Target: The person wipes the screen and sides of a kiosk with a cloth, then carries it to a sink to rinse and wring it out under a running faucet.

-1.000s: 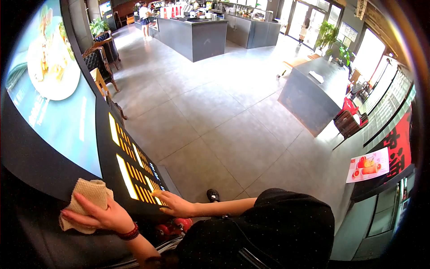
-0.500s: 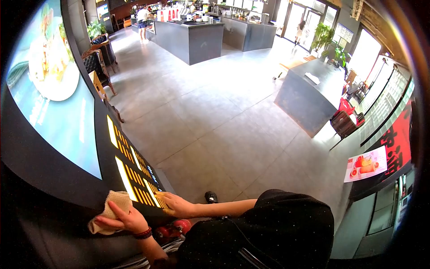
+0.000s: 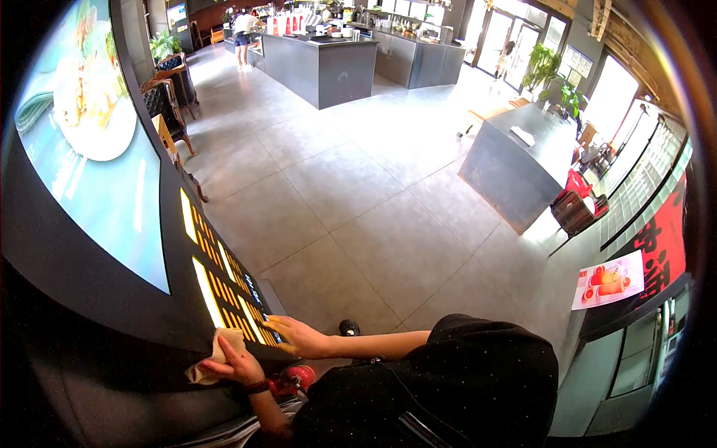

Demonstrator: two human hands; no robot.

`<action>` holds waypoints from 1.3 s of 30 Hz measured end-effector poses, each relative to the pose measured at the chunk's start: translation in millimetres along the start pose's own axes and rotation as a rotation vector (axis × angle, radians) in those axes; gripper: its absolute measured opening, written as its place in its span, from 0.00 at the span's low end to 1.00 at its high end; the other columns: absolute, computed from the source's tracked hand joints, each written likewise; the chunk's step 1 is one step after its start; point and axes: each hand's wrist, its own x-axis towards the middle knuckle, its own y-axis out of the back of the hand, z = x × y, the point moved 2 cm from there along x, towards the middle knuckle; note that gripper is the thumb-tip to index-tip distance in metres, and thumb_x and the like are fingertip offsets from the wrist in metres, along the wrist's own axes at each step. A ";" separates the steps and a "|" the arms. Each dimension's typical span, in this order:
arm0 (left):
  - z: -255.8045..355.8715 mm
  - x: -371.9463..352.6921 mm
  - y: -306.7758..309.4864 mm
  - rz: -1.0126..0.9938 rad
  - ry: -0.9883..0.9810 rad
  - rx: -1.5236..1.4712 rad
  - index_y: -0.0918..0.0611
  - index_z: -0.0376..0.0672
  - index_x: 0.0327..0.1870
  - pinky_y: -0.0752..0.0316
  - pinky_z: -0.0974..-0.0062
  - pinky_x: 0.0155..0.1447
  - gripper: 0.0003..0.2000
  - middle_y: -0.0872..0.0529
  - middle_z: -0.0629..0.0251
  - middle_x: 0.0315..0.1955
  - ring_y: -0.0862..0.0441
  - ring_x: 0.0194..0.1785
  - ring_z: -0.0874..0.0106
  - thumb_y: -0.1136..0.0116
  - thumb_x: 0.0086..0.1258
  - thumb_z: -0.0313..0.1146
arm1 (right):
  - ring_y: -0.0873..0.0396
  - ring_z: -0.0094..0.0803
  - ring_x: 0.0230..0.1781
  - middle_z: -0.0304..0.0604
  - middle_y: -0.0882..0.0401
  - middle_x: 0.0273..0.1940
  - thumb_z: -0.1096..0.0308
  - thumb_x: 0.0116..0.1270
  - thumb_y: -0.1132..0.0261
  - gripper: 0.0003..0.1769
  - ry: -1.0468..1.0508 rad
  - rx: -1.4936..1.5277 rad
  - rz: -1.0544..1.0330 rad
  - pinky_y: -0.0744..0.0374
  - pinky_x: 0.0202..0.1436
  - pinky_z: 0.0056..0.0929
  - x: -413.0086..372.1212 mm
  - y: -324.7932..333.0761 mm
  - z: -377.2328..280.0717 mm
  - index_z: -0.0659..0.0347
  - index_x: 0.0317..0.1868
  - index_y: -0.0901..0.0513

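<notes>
My left hand (image 3: 245,364), with a red band at its wrist, presses a beige cloth (image 3: 230,340) to the lower edge of a black display panel. The cloth bunches under the palm, and part of it hangs past the fingers. Just to the right, my right hand (image 3: 305,338) lies with outstretched fingers on the side edge of the lit menu board (image 3: 224,287), holding nothing. Yellow and white lines glow on that board. Above it on the left, a large bright screen (image 3: 97,194) shows a plated dish.
Red objects (image 3: 299,377) sit low beneath my hands. Dark armchairs (image 3: 160,104) line the left wall. A grey counter (image 3: 321,71) stands at the back, with a person (image 3: 243,37) beside it. Another grey block table (image 3: 515,164) and a pink drink poster (image 3: 609,281) are on the right.
My left hand has slid the cloth rightward along the panel's lower edge, closer to my right hand. The right hand has hardly moved.
</notes>
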 end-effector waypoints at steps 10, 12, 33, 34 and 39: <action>-5.9 -31.0 -21.2 0.004 -0.026 -0.037 0.33 0.48 0.64 0.60 0.45 0.68 0.28 0.60 0.33 0.66 0.63 0.69 0.38 0.46 0.59 0.24 | 0.40 0.51 0.62 0.59 0.39 0.61 0.70 0.56 0.39 0.29 -0.042 -0.064 -0.061 0.39 0.65 0.40 -11.7 4.7 10.6 0.64 0.59 0.35; -9.3 -37.3 -26.8 0.017 -0.048 0.005 0.33 0.48 0.64 0.60 0.44 0.67 0.29 0.60 0.33 0.66 0.62 0.69 0.38 0.47 0.58 0.23 | 0.41 0.50 0.63 0.57 0.40 0.62 0.70 0.57 0.39 0.28 -0.078 -0.073 -0.094 0.41 0.67 0.39 -13.1 6.4 10.3 0.62 0.59 0.35; -8.5 -65.5 -34.3 -0.180 0.097 0.030 0.39 0.61 0.65 0.53 0.38 0.65 0.44 0.65 0.43 0.67 0.61 0.68 0.37 0.30 0.45 0.23 | 0.41 0.50 0.63 0.57 0.41 0.62 0.69 0.57 0.38 0.21 -0.001 -0.092 -0.216 0.40 0.66 0.40 -19.4 -4.9 25.2 0.60 0.52 0.28; -8.0 -65.9 -34.7 -0.194 0.107 0.029 0.40 0.61 0.66 0.53 0.38 0.65 0.44 0.65 0.43 0.67 0.60 0.68 0.37 0.30 0.45 0.23 | 0.41 0.50 0.63 0.57 0.41 0.62 0.69 0.57 0.38 0.21 -0.004 -0.095 -0.222 0.40 0.66 0.40 -18.9 -3.9 24.5 0.60 0.52 0.28; -6.8 -64.8 -31.7 -0.181 0.077 0.046 0.41 0.62 0.66 0.54 0.37 0.64 0.46 0.62 0.43 0.67 0.59 0.68 0.37 0.29 0.44 0.23 | 0.41 0.51 0.63 0.57 0.40 0.62 0.69 0.57 0.39 0.20 -0.007 -0.107 -0.229 0.40 0.66 0.40 -18.6 -0.3 20.0 0.60 0.51 0.27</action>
